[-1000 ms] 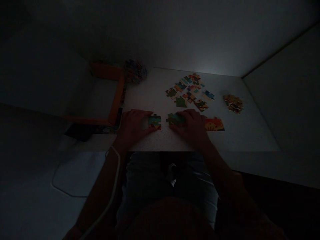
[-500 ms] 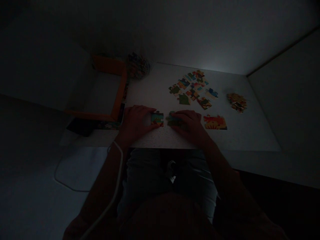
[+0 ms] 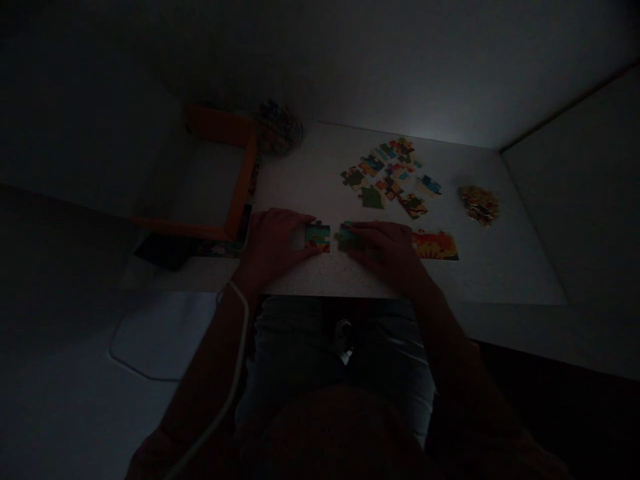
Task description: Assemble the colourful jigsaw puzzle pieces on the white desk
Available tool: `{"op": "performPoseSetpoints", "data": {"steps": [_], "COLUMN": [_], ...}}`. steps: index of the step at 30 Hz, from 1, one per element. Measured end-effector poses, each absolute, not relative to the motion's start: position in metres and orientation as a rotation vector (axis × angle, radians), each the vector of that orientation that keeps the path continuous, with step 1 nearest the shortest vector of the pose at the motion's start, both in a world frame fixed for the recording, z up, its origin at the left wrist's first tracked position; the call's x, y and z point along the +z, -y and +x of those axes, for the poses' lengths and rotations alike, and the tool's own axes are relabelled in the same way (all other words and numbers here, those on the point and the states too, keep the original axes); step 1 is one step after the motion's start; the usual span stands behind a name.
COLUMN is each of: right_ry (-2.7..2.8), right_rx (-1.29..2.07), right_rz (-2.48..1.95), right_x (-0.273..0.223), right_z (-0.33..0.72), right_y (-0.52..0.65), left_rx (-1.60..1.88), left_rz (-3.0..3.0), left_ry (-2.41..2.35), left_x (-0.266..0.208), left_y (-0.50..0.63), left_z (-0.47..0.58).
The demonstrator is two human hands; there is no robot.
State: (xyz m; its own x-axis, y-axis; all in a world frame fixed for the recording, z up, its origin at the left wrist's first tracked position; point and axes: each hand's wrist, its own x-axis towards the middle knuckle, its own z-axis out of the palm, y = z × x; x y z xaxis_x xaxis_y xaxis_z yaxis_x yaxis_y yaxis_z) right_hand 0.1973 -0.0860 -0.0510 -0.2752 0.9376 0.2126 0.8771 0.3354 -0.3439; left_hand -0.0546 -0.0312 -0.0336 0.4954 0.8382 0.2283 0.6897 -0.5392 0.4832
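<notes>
Near the front edge of the white table lies a green and red jigsaw puzzle piece (image 3: 317, 238). My left hand (image 3: 275, 243) grips it by its left side, thumb below and fingers above. Just to its right, a narrow gap away, is a green puzzle piece (image 3: 346, 239), partly covered by the fingers of my right hand (image 3: 387, 243), which are closed on it. Right of that hand lies an orange and red puzzle section (image 3: 438, 246) of joined pieces, its left end close to my knuckles.
Loose puzzle pieces (image 3: 395, 175) lie scattered beyond my right hand, with a heap of pieces (image 3: 479, 205) farther right. An orange box frame (image 3: 240, 180) stands at left, a bag of pieces (image 3: 279, 128) behind it. A white cable (image 3: 243, 347) runs along my left forearm.
My right hand has shifted slightly right, closer to the orange section. The left hand keeps its hold, and the whole view has moved a little.
</notes>
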Motion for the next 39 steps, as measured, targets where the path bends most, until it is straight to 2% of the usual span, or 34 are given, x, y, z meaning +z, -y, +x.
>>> {"op": "performPoseSetpoints", "data": {"steps": [7,20,39], "right_ry": [2.29,2.285,2.21], "right_rx": [0.314,0.275,0.247], "right_rz": [-1.543,-1.577,-1.641], "right_x": [-0.048,-0.046,-0.054], "right_z": [0.196,0.188,0.21], "right_y": [0.083,0.086,0.103], "left_rx": [0.611,0.491,0.508], "left_rz": [2.428,2.562,2.542], "left_ry": [-1.256,-1.037,-1.21], "left_x": [-0.032,-0.031,-0.033], "left_y": [0.031,0.037,0.045], "left_z": [-0.055,-0.054,-0.054]}}
